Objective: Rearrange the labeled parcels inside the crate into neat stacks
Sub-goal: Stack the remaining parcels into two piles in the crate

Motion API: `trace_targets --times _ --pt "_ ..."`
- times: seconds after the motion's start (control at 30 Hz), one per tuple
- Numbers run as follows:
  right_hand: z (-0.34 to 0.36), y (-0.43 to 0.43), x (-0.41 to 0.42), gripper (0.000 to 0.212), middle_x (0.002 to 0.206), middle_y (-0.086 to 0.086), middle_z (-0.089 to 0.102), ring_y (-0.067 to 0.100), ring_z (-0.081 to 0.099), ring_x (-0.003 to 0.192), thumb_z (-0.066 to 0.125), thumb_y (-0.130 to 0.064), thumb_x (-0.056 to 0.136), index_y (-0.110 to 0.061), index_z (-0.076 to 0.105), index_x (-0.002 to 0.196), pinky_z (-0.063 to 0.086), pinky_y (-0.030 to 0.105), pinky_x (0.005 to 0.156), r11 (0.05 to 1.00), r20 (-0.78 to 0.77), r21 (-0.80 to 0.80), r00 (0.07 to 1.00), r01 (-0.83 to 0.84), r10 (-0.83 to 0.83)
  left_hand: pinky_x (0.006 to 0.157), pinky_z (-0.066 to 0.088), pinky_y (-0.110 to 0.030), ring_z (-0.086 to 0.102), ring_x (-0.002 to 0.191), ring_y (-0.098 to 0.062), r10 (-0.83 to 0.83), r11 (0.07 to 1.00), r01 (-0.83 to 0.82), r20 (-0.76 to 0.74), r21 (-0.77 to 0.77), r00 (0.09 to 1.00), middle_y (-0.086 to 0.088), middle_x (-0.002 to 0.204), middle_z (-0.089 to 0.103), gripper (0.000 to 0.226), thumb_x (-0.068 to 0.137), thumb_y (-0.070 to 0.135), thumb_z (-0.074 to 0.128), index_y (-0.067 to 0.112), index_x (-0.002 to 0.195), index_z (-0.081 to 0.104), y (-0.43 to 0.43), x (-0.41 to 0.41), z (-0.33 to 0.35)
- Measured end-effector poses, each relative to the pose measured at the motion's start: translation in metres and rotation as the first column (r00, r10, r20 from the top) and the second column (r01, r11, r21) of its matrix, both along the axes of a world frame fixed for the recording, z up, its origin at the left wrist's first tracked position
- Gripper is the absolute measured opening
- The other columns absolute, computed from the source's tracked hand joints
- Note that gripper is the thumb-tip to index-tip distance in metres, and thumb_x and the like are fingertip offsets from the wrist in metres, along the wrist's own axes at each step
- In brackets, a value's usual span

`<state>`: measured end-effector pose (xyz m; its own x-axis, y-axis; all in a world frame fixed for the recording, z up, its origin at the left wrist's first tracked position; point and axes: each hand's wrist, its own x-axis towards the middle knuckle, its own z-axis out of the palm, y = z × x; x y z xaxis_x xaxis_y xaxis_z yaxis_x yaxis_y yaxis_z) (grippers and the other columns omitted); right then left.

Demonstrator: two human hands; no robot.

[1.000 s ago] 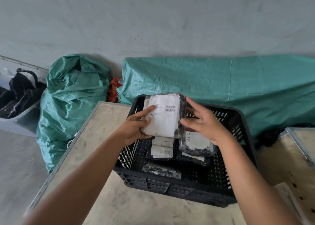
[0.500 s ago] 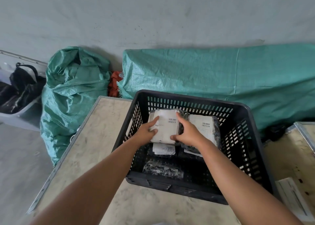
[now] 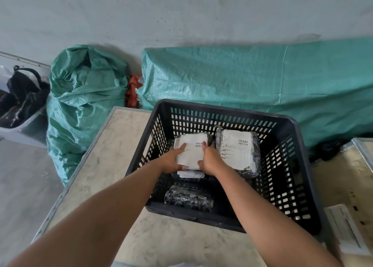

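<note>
crate (image 3: 286,125) open from above, bare floor along its right wall, parcels (image 3: 236,151) crowding the left and centre

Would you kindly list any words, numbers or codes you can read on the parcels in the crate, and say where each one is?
No text can be quoted; all print is too small or blurred.
Parcel under both hands: white label with a barcode and faint lines, unreadable.
Right parcel: white label with two barcodes and several print lines, unreadable.
Lower parcel in the stack: label edge with a small code, unreadable.
Front parcel: no label showing.
</note>
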<state>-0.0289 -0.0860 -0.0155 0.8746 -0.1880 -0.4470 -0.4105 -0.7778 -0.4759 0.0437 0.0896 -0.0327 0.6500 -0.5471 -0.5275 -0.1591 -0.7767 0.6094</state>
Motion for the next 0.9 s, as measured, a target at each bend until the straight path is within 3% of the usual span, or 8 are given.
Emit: trace_targets --times 0.07,0.13,0.5,0.57,0.63,0.7,0.8,0.9 --pt "-0.004 0.006 -0.001 0.092 0.165 0.019 -0.024 0.04 0.028 0.149 0.066 -0.009 0.095 -0.011 0.004 0.163 0.034 0.04 0.117 0.999 -0.066 -0.035 0.997 -0.029 0.027 0.114 0.035 -0.039 0.038 0.14 -0.034 -0.045 0.997 0.04 0.087 0.063 0.995 -0.014 0.166 0.007 0.098 0.089 0.024 0.074 0.04 0.159 0.008 -0.004 -0.001 -0.006" --pt "-0.005 0.01 0.001 0.094 0.161 0.016 -0.035 0.038 0.026 0.15 0.065 -0.007 0.096 -0.008 -0.001 0.162 0.035 0.039 0.118 0.998 -0.107 -0.041 0.993 -0.049 0.045 0.117 0.032 -0.041 0.033 0.144 -0.035 -0.069 0.994 0.058 0.121 0.09 0.99 -0.014 0.167 -0.002 0.095 0.092 0.027 0.072 0.041 0.159 0.007 -0.004 -0.002 -0.009" --pt "-0.006 0.014 -0.001 0.091 0.159 0.016 -0.039 0.035 0.026 0.15 0.062 0.0 0.095 -0.002 0.0 0.161 0.034 0.036 0.119 0.999 -0.09 -0.039 0.996 -0.019 0.016 0.116 0.035 -0.043 0.04 0.139 -0.033 -0.037 0.997 0.024 0.18 0.075 0.983 -0.012 0.167 0.008 0.093 0.089 0.025 0.074 0.04 0.159 0.014 -0.004 -0.001 -0.014" --pt "-0.003 0.014 -0.002 0.083 0.163 0.017 -0.03 0.035 0.033 0.147 0.064 -0.004 0.095 -0.002 0.013 0.161 0.038 0.034 0.115 1.0 -0.07 -0.019 0.997 0.015 -0.017 0.116 0.034 -0.043 0.039 0.14 -0.033 -0.021 0.998 0.007 0.201 0.07 0.979 -0.012 0.166 0.012 0.093 0.088 0.026 0.076 0.038 0.158 0.018 -0.004 -0.002 -0.013" --pt "0.007 0.01 -0.002 0.066 0.169 0.017 0.002 0.032 0.048 0.137 0.066 -0.012 0.097 -0.005 0.035 0.155 0.045 0.031 0.104 0.995 -0.017 0.047 0.996 0.086 -0.085 0.117 0.029 -0.043 0.03 0.146 -0.035 0.016 0.997 -0.032 0.215 0.072 0.977 -0.014 0.167 0.005 0.094 0.084 0.023 0.08 0.037 0.158 0.023 -0.007 -0.003 -0.009" --pt "0.02 0.0 -0.004 0.063 0.163 0.013 0.031 0.025 0.056 0.126 0.065 -0.016 0.098 -0.007 0.038 0.154 0.044 0.023 0.095 0.973 0.063 0.163 0.982 0.164 -0.176 0.114 0.035 -0.041 0.025 0.148 -0.037 0.07 0.995 -0.082 0.218 0.048 0.973 -0.015 0.167 -0.003 0.097 0.079 0.018 0.084 0.037 0.156 0.029 -0.012 -0.004 -0.002" --pt "0.039 -0.017 -0.011 0.061 0.159 0.008 0.041 0.021 0.055 0.128 0.067 -0.019 0.098 -0.009 0.043 0.153 0.045 0.027 0.101 0.934 0.151 0.297 0.956 0.199 -0.251 0.093 0.05 -0.026 0.03 0.146 -0.038 0.171 0.984 -0.156 0.207 -0.09 0.963 -0.015 0.167 -0.002 0.085 0.083 0.017 0.081 0.039 0.153 0.038 -0.018 -0.004 0.014" --pt "0.051 -0.031 -0.023 0.053 0.154 0.005 0.05 0.016 0.062 0.112 0.07 -0.021 0.096 -0.014 0.054 0.146 0.049 0.038 0.1 0.926 0.229 0.339 0.94 0.168 -0.254 0.099 0.04 -0.027 0.033 0.146 -0.032 0.274 0.943 -0.226 0.181 -0.245 0.945 -0.01 0.166 0.02 0.061 0.09 0.026 0.074 0.04 0.145 0.051 -0.018 -0.005 0.041"
